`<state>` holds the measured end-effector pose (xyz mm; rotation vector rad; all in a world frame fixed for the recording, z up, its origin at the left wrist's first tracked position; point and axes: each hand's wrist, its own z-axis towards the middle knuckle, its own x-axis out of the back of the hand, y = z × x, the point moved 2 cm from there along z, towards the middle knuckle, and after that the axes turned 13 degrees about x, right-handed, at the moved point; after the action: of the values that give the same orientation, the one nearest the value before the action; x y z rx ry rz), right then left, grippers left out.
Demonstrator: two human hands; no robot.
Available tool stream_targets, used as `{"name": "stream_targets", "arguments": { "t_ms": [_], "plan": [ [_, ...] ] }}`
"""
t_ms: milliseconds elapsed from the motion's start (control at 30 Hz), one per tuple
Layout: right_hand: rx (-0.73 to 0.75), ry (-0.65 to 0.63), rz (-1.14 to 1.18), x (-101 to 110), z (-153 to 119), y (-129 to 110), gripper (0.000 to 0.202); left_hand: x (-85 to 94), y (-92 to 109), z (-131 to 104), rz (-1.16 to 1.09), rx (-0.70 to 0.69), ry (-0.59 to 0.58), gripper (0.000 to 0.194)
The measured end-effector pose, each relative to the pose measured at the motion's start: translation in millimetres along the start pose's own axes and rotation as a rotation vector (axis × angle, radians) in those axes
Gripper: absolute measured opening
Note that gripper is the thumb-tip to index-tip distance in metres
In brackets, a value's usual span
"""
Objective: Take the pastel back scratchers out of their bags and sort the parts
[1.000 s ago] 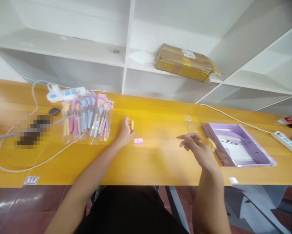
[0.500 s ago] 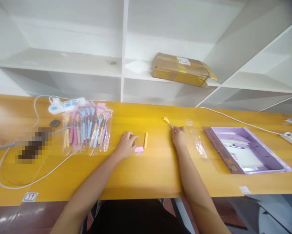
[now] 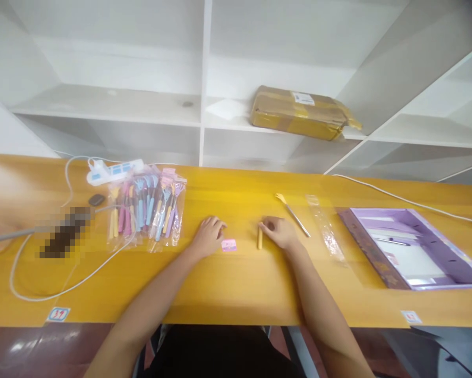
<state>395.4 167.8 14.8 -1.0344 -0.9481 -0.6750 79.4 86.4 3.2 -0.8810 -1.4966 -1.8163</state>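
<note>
My right hand (image 3: 280, 232) has its thumb and fingers closed on a short yellow handle (image 3: 260, 239), which stands nearly in line with my view over the table. To the right of that hand lies a back scratcher (image 3: 294, 216) with a yellow claw head and a bare metal rod. My left hand (image 3: 209, 236) rests on the table with loosely bent fingers, holding nothing that I can see. Close by its thumb lies a small pink card (image 3: 228, 245). Further right is a clear plastic sleeve (image 3: 325, 231), flat on the table.
Several bagged back scratchers (image 3: 145, 207) lie at the left by a white power strip (image 3: 115, 170) and a black object (image 3: 96, 199). A purple box (image 3: 367, 249) holding papers and a pen stands at the right. A taped parcel (image 3: 299, 113) sits on the shelf.
My right hand has let go of the back scratcher's rod, moved left and taken the yellow handle, which now lies further from the pink card. The left hand has hardly moved.
</note>
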Motion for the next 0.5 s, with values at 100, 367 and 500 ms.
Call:
{"name": "stream_targets", "arguments": {
  "t_ms": [100,367,500],
  "plan": [
    [0.14,-0.225,0.031,-9.2,-1.0,-20.7,0.049,-0.2,0.2,-0.4,-0.001,0.008,-0.001,0.028],
    [0.165,-0.224,0.075,-17.2,-1.6,-17.1,0.047,0.3,1.0,-2.2,-0.008,0.022,-0.02,0.027],
    [0.068,-0.101,0.132,-25.7,0.2,-16.0,0.05,2.2,2.0,-2.6,-0.014,0.026,-0.022,0.028]
  ]
}}
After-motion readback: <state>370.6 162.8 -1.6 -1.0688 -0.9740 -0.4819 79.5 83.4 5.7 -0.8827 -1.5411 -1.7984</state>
